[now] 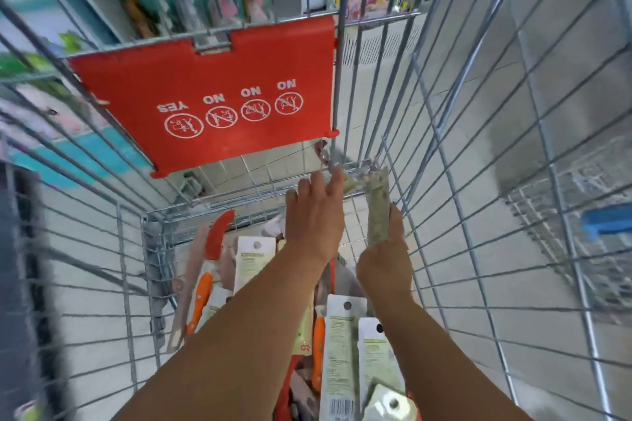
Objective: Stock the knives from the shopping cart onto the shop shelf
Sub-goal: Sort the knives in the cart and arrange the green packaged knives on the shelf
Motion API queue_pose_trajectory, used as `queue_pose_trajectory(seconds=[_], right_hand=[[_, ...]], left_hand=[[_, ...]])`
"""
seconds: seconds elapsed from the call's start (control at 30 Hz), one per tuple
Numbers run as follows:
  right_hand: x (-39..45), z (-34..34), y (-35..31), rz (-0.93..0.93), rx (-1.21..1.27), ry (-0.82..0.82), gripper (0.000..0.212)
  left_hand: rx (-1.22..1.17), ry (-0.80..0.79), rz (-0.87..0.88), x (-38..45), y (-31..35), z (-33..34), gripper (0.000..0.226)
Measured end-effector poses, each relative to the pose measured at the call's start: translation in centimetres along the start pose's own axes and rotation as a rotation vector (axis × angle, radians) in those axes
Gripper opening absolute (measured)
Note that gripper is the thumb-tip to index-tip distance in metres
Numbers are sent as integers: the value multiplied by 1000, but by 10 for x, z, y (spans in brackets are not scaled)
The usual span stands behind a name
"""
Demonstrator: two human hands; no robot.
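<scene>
Bright, even indoor light, soft and nearly shadowless. Heavy motion blur across the shelves (191, 7) beyond the cart's (478, 147) far end, and on the floor (478, 55) seen through its right side. Smeared wires along the cart's left side, dark blur at the near left corner. Strong wide-angle bend, wires splaying outward. Sharper near the middle: red flap (212, 96) print legible, both arms fairly crisp. Faint sheen on the wires.

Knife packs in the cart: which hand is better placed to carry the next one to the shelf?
The right hand, probably. It already grips a knife pack and holds it upright above the pile. The left hand is open, with its fingers stretched toward the far end of the cart, holding nothing.
</scene>
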State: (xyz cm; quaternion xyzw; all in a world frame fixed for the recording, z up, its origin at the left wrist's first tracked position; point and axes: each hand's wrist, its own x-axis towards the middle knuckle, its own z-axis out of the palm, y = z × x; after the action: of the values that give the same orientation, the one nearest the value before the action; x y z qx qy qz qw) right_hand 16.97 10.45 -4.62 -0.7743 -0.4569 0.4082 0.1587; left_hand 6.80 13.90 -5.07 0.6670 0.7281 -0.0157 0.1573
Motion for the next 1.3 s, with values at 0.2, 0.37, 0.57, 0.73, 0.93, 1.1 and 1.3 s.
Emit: queue_pose_trajectory(seconds=[0.2, 0.37, 0.57, 0.73, 0.93, 1.1, 1.3], right_hand=[[30, 25, -12, 126, 250, -43, 63], [36, 35, -22, 83, 394, -188, 43], [38, 24, -18, 193, 567, -248, 52], [43, 30, -21, 108, 508, -346, 47], [35, 21, -17, 45, 272, -395, 60], [7, 30, -2, -103, -17, -377, 61], [-62, 50, 17, -340, -528, -419, 71]], left_hand=[[-420, -85, 223, 34, -27, 28, 63], [-707, -169, 259, 25, -46, 26, 47], [-544, -119, 173, 17, -43, 33, 70], [-352, -86, 245, 27, -51, 15, 94], [-445, -4, 130, -7, -72, 14, 81], [-401, 36, -128, -75, -84, 23, 67], [-334, -169, -417, -132, -77, 47, 89]])
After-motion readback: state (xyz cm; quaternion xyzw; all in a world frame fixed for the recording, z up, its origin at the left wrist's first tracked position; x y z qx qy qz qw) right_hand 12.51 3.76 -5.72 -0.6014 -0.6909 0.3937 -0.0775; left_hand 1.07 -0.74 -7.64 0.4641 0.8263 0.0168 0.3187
